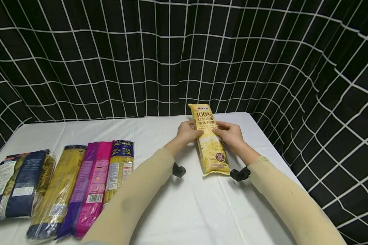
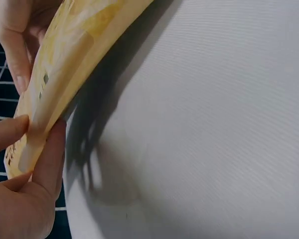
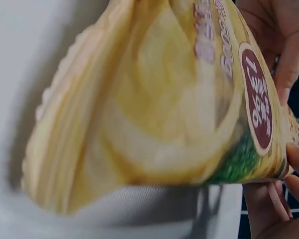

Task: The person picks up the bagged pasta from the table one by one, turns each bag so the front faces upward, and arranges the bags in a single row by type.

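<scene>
Both hands hold a long yellow spaghetti packet [image 1: 210,143] with brown lettering above the white table. My left hand [image 1: 187,132] grips its left edge, thumb on the printed face and fingers behind. On the opposite edge, my right hand [image 1: 230,134] grips it the same way. The left wrist view shows the packet [image 2: 72,64] raised off the cloth, its shadow below, with the left thumb and fingers pinching the edge. Close up in the right wrist view are the packet's crimped end and a round brown "13%" badge [image 3: 257,99].
On the left of the white-covered table [image 1: 171,217] lie other pasta bags: a navy bag of short pasta [image 1: 21,185], a clear-and-navy spaghetti pack [image 1: 59,190], a pink and purple pack [image 1: 93,183] and a blue-topped pack [image 1: 121,163]. Black gridded curtains [image 1: 168,58] stand behind and right.
</scene>
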Available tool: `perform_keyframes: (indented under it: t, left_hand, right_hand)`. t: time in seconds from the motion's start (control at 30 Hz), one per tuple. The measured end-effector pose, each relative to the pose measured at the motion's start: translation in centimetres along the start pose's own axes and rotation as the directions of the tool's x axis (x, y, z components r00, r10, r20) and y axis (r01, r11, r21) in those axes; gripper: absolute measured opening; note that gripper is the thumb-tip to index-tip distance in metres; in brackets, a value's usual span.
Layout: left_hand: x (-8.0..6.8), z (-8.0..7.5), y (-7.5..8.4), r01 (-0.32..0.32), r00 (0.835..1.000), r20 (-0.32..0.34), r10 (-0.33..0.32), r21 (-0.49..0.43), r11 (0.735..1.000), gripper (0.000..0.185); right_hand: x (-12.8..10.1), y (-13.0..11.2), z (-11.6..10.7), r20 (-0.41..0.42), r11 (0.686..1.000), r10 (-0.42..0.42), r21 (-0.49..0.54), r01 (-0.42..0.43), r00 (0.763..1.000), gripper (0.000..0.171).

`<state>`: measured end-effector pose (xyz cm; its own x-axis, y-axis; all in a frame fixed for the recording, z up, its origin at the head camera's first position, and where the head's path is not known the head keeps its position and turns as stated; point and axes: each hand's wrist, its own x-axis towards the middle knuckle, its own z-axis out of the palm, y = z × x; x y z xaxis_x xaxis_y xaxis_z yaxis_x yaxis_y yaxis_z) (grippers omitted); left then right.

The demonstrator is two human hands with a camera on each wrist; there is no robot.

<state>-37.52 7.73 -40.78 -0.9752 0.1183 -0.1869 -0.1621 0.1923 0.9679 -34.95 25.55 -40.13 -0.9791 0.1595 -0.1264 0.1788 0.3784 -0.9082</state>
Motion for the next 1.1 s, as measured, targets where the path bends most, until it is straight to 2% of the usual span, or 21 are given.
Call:
perform_keyframes:
  t: [0.17,0.37,0.57,0.73,0.87,1.1]
  left_hand:
    - [1.3,0.9,0.1,0.039,0.999,-0.023,-0.038,0.017,0.999,0.060]
    - [2.2,1.2,-0.5,0.038,0.999,-0.002,-0.038,0.015,0.999,0.065]
    - [2.2,1.2,-1.2,0.005,1.000,0.005,-0.006,0.051,0.999,0.063]
    - [2.0,1.2,-1.6,-0.012,0.999,0.034,0.009,0.081,0.997,0.062]
    - [1.8,1.3,-1.7,-0.032,0.999,0.044,0.026,0.135,0.990,0.061]
    - [1.5,0.6,-1.5,-0.034,0.997,0.071,0.019,0.208,0.978,0.065]
  right_hand:
    - [1.2,0.1,0.0,-0.018,1.000,0.027,-0.004,-0.027,0.999,0.050]
    - [2.1,0.2,0.2,-0.011,0.999,0.040,-0.004,-0.040,0.999,0.051]
    - [2.4,0.7,0.5,0.005,0.998,0.035,-0.052,-0.035,0.999,0.052]
    - [2.2,1.3,0.5,0.009,0.996,0.026,-0.080,-0.025,1.000,0.051]
    - [2.1,1.8,0.4,0.046,0.994,0.017,-0.112,-0.011,0.999,0.051]
    - [1.2,1.6,0.0,0.076,0.984,-0.024,-0.173,0.037,0.997,0.057]
